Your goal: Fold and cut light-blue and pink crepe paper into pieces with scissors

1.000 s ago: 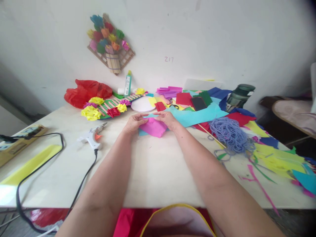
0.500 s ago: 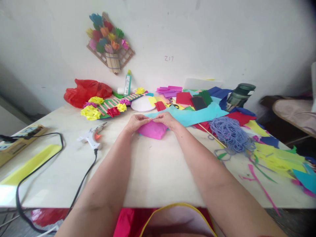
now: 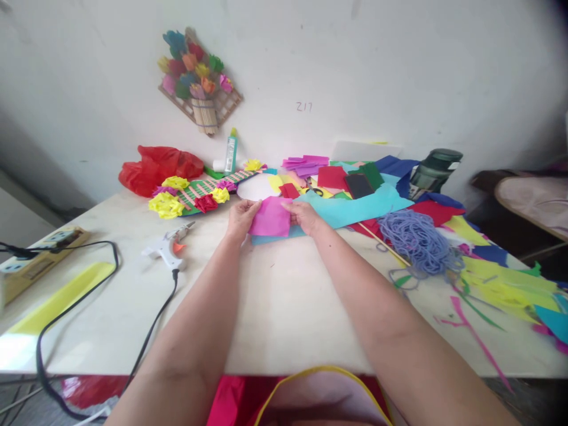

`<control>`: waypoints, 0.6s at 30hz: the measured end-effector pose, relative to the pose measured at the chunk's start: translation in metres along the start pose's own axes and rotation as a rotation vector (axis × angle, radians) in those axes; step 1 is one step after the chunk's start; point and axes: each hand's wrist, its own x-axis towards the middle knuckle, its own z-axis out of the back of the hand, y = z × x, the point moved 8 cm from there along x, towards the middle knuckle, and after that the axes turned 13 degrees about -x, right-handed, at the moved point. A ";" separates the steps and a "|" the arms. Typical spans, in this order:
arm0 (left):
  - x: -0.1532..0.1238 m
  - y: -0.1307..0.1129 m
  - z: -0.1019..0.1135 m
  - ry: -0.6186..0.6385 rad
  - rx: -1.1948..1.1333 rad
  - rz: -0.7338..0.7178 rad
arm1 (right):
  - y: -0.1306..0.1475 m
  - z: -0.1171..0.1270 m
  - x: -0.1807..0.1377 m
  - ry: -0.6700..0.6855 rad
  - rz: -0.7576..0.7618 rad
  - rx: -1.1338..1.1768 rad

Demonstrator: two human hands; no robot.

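Note:
A piece of magenta crepe paper (image 3: 270,218), roughly square, is stretched between my two hands. My left hand (image 3: 242,219) pinches its left edge. On the opposite side, my right hand (image 3: 304,216) grips the right edge between thumb and fingers. Beneath and behind the paper runs a long light-blue paper strip (image 3: 359,208), partly covered by it and by my right hand. Just beyond my hands lies a white disc (image 3: 254,188). A decorated green guitar-like shape (image 3: 197,192) with yellow, red and purple paper flowers lies to the left of the disc.
A white glue gun (image 3: 167,249) with a black cord lies left, near a power strip (image 3: 42,254). Blue yarn (image 3: 415,241), yellow paper scraps (image 3: 506,281) and a dark green jar (image 3: 435,173) are on the right. A glue bottle (image 3: 231,151) stands by the wall.
The magenta paper, earlier hanging with its top edge pinched by close-set fingers, is now raised and spread flat. My hands have moved slightly apart, to its sides.

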 end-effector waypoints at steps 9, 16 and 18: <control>-0.003 -0.001 -0.002 0.147 -0.008 0.049 | 0.006 0.005 0.003 -0.125 0.091 -0.136; -0.002 0.000 -0.005 0.158 0.009 0.028 | 0.013 -0.001 -0.001 -0.038 0.153 -0.153; -0.002 0.002 -0.006 0.132 -0.028 0.047 | 0.013 -0.003 -0.001 -0.030 0.169 -0.125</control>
